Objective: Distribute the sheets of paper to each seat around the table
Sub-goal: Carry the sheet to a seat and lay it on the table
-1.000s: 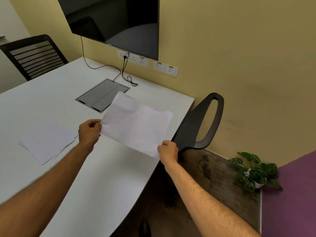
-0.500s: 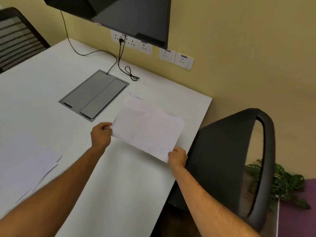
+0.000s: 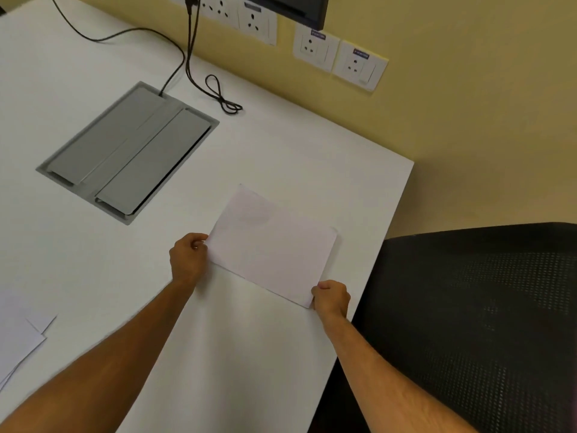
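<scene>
Head view looked down on a white table (image 3: 93,260) that filled most of the frame, its far edge meeting a yellow wall (image 3: 468,89). A black mesh chair (image 3: 468,323) stood at the table's right side, pushed close to the edge. A grey cable hatch (image 3: 128,151) was set flush in the tabletop toward the far left, with black cables (image 3: 187,64) running from it up to the wall sockets (image 3: 340,54). One sheet of paper (image 3: 271,245) sat low over the table, near its right edge and in front of the chair; I could not tell whether it touched the surface. A stack of more sheets (image 3: 18,342) lay at the left edge. The left hand (image 3: 188,257) was pinched on the sheet's left corner, and the right hand (image 3: 331,300) was closed on its near right corner.
</scene>
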Action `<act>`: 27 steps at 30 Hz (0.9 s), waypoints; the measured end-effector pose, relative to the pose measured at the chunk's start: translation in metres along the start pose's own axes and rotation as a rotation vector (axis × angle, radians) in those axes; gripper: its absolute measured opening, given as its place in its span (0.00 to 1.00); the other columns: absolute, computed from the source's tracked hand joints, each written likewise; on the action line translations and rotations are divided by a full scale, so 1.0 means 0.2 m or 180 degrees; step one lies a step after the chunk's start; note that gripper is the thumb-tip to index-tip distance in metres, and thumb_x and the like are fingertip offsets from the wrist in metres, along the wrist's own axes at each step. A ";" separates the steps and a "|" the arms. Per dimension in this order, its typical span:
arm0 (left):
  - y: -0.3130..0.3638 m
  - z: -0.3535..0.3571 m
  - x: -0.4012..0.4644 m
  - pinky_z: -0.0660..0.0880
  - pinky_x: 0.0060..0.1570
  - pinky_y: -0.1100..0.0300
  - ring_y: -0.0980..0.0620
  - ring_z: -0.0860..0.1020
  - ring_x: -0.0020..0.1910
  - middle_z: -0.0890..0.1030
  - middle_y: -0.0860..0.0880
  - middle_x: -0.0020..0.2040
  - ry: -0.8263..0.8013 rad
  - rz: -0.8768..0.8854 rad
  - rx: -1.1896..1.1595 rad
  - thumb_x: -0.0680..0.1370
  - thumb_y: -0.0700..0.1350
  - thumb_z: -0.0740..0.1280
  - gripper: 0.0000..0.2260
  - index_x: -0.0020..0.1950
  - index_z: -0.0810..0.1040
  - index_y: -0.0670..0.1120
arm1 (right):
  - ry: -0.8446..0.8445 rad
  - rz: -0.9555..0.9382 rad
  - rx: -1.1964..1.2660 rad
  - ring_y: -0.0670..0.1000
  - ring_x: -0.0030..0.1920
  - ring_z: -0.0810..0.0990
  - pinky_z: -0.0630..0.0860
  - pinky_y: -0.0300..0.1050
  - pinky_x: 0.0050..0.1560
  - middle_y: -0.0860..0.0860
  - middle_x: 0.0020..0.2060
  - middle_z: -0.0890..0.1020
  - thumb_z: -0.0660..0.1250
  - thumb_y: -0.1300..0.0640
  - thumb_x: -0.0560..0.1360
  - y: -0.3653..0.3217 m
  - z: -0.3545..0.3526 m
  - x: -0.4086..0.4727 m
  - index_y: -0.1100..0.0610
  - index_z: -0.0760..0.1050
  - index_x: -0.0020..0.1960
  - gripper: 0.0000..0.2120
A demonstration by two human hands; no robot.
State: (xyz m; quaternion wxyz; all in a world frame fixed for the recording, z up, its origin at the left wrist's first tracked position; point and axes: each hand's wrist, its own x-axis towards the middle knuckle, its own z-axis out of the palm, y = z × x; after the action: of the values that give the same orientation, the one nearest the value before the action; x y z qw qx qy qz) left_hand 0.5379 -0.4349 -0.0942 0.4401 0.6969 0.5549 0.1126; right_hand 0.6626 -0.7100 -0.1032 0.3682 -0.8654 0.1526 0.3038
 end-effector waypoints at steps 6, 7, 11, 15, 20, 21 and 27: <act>-0.07 -0.01 -0.02 0.78 0.57 0.47 0.43 0.81 0.51 0.82 0.44 0.52 0.0039 0.0041 0.0143 0.75 0.36 0.64 0.13 0.57 0.82 0.44 | 0.0122 -0.0042 -0.0230 0.55 0.42 0.80 0.75 0.43 0.38 0.54 0.47 0.81 0.70 0.60 0.72 0.00 0.02 -0.01 0.58 0.78 0.46 0.04; -0.06 -0.02 -0.03 0.77 0.58 0.48 0.43 0.80 0.53 0.81 0.43 0.55 0.0067 0.0091 0.0202 0.76 0.36 0.65 0.13 0.59 0.81 0.43 | 0.0148 -0.0070 -0.0309 0.55 0.43 0.79 0.75 0.44 0.38 0.53 0.48 0.79 0.70 0.57 0.72 -0.01 0.01 -0.04 0.56 0.76 0.48 0.06; 0.02 -0.10 -0.16 0.74 0.61 0.50 0.43 0.77 0.61 0.78 0.42 0.62 0.0053 0.0365 0.0284 0.78 0.39 0.67 0.15 0.64 0.77 0.42 | 0.0117 -0.0486 -0.0441 0.53 0.45 0.77 0.79 0.48 0.44 0.50 0.49 0.74 0.68 0.51 0.76 -0.08 -0.08 -0.16 0.52 0.73 0.52 0.09; 0.17 -0.25 -0.37 0.72 0.60 0.57 0.46 0.78 0.62 0.81 0.45 0.62 -0.0045 0.0682 0.0163 0.78 0.38 0.68 0.14 0.64 0.78 0.43 | -0.0314 -0.1315 -0.0425 0.51 0.44 0.78 0.74 0.42 0.42 0.51 0.47 0.79 0.66 0.51 0.77 -0.28 -0.25 -0.31 0.54 0.76 0.58 0.11; 0.37 -0.50 -0.77 0.70 0.61 0.60 0.49 0.79 0.62 0.82 0.46 0.62 0.0023 0.1079 0.0104 0.78 0.40 0.68 0.14 0.65 0.79 0.43 | -0.0562 -0.2142 -0.0473 0.48 0.41 0.77 0.76 0.43 0.45 0.44 0.37 0.74 0.66 0.53 0.77 -0.48 -0.51 -0.64 0.53 0.74 0.60 0.12; 0.39 -0.56 -0.87 0.69 0.62 0.61 0.49 0.78 0.62 0.82 0.47 0.62 0.0041 0.1130 0.0126 0.79 0.41 0.68 0.14 0.65 0.79 0.43 | -0.0597 -0.2293 -0.0506 0.46 0.40 0.75 0.74 0.43 0.45 0.44 0.37 0.74 0.66 0.52 0.77 -0.49 -0.55 -0.73 0.52 0.74 0.61 0.13; 0.34 -0.87 -1.56 0.68 0.64 0.58 0.48 0.77 0.65 0.81 0.47 0.64 0.0310 0.1261 0.0328 0.79 0.46 0.67 0.16 0.67 0.79 0.44 | -0.0681 -0.3030 -0.0751 0.49 0.50 0.75 0.72 0.45 0.47 0.49 0.51 0.79 0.65 0.46 0.74 -0.31 -0.78 -1.21 0.48 0.73 0.62 0.18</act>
State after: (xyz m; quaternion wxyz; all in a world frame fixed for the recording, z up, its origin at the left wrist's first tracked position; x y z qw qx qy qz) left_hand 0.3591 -0.6208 0.1617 0.3458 0.8077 0.4327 0.2019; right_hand 0.5715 -0.7718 0.1690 0.3792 -0.8388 -0.3331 0.2044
